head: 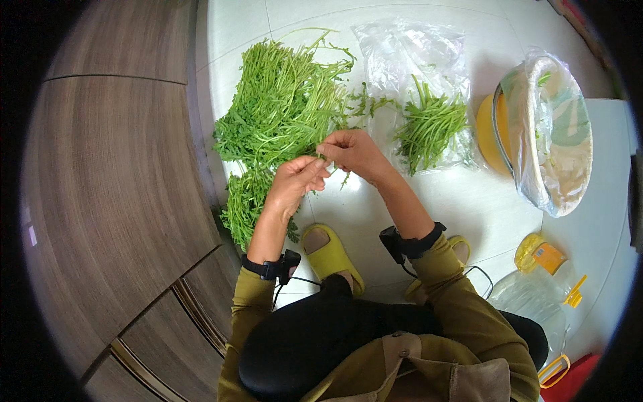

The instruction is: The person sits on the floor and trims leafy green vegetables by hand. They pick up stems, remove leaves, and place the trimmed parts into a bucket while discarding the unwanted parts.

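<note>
My left hand (299, 182) and my right hand (352, 155) meet at the fingertips in front of me. Pinched between them is a thin green stem (321, 157), mostly covered by the fingers. Just beyond lies a big heap of leafy greens (286, 100) with long stalks, spread on the floor. A smaller clump of the greens (245, 203) is beside my left wrist. To the right of my right hand, a bundle of trimmed stalks (434, 128) rests on a clear plastic bag (412, 50).
A yellow bucket (492, 133) lined with a plastic bag stands at the right, with some green scraps inside. Large clear plastic bottles (532, 296) are near my right knee. Wood-grain cabinets (125, 166) line the left side. My yellow slippers (329, 256) are on the tiled floor (366, 216).
</note>
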Motion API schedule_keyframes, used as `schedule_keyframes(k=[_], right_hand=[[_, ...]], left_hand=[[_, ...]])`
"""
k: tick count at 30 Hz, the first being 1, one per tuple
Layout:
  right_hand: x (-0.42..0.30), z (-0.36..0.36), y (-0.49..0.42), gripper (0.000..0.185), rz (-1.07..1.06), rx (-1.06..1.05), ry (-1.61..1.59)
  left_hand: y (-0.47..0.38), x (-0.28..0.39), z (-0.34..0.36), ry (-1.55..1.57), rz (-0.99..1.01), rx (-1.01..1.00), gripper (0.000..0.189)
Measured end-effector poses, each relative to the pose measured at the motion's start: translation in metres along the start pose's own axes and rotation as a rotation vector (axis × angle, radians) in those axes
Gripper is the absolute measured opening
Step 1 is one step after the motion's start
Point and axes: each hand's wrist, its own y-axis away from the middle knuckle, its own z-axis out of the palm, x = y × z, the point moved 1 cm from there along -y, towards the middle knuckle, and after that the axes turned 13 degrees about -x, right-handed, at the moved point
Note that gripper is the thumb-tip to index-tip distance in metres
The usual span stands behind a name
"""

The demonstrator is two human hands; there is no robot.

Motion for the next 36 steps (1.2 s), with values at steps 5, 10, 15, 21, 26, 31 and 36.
schedule_keyframes(k=[5, 10, 15, 21, 26, 31, 36], right_hand=[[0.029, -0.023, -0.022, 0.025, 0.047, 0.388, 0.131], [0.046, -0.058, -0.054, 0.027, 0.043, 0.553, 0.169], [0.04, -0.053, -0.092, 0.031, -0.037, 0.765, 0.566], [0.038, -0.048, -0.102, 0.025, 0.164, 0.618, 0.725], [0.048, -0.062, -0.073, 0.023, 0.164, 0.638, 0.588], [0.057, -0.067, -0.072, 0.024, 0.213, 0.565, 0.266], [0.067, -0.067, -0.067, 0.027, 0.194, 0.626, 0.354]], left_hand=[[0.05, -0.01, -0.034, -0.319, 0.129, 0.367, 0.018], [0.114, -0.015, -0.057, -1.184, -0.153, 0.83, 0.023], [0.122, -0.001, -0.045, -1.422, -0.208, 0.941, 0.031], [0.041, 0.03, -0.03, -1.295, 0.282, 0.573, 0.029], [-0.025, 0.034, -0.022, -1.36, 0.495, 0.417, 0.022], [-0.085, 0.027, -0.016, -1.279, 0.354, 0.363, 0.021], [-0.124, 0.016, 0.001, -1.671, 0.139, 0.457, 0.039]])
